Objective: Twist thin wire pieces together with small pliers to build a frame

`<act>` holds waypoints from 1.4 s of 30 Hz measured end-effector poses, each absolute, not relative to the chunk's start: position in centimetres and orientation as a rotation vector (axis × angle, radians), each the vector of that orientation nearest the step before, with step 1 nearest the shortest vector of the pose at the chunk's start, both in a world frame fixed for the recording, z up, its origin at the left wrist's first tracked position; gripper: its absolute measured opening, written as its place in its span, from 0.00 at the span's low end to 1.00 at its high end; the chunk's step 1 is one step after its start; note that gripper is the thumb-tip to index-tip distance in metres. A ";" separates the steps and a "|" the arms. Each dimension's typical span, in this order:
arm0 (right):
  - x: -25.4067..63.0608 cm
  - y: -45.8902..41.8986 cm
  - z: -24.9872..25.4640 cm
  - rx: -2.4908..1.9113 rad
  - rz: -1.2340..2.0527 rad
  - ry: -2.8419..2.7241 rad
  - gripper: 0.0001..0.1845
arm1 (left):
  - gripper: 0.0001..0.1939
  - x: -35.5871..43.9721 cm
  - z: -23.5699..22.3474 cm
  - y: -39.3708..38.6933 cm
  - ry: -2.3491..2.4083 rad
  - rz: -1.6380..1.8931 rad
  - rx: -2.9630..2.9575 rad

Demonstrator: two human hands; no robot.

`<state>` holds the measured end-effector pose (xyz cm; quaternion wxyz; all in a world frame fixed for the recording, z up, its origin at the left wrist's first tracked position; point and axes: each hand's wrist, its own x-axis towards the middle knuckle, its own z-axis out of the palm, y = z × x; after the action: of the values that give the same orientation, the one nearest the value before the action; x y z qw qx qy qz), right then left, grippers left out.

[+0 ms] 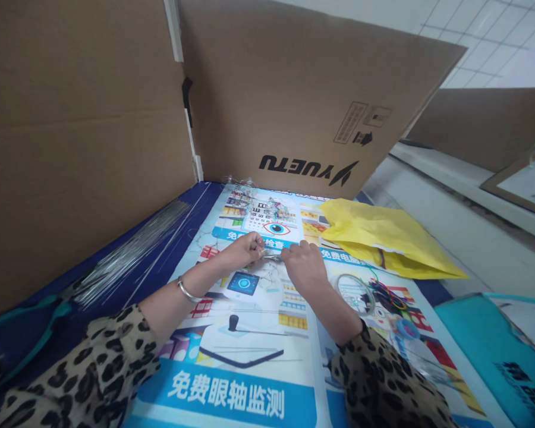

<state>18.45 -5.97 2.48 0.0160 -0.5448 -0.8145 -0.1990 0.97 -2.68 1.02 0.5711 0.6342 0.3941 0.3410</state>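
Note:
Over the middle of the printed sheet [289, 297], my two hands meet almost fingertip to fingertip. My left hand [246, 249], a bangle [188, 291] on its wrist, is closed in a pinch on a thin wire [271, 276] that loops faintly below the fingers. My right hand [307, 267] is wrapped round what looks like pliers [273, 257]; only their slim metal jaws show, pointing at the left fingertips, and the handles are hidden in the fist. Just beyond the hands lies a tangle of fine wire pieces [279, 209] with small beads.
Straight wires [134, 249] lie bundled at left, near teal-handled cutters [31, 333]. Cardboard panels [294, 89] stand behind and left. At right are a yellow bag [383, 238], a wire coil [355, 292], coloured cords [387, 296] and a teal folder [494, 351]. A black-handled tool [233, 323] lies in front.

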 end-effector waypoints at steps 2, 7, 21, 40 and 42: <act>18.6 -5.9 2.5 -1.671 -0.639 -2.520 0.05 | 0.10 1.0 1.0 -2.7 0.925 0.809 1.478; 19.4 -5.6 2.3 -1.628 -0.681 -2.439 0.06 | 0.10 1.0 0.8 -2.5 0.898 0.849 1.418; 20.1 -5.6 2.1 -1.528 -0.722 -2.247 0.09 | 0.10 1.5 0.3 -2.4 1.060 1.053 1.367; 19.2 -6.2 2.4 -1.630 -0.819 -2.290 0.08 | 0.08 2.7 -0.8 -3.4 1.050 1.112 1.347; 19.3 -6.2 2.3 -1.596 -0.832 -2.307 0.08 | 0.08 2.6 -0.8 -3.4 1.046 1.111 1.337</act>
<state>19.33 -6.16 2.35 0.1075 -0.5424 -0.7838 -0.2827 2.64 -3.37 -0.77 0.5283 0.5595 0.4379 0.4649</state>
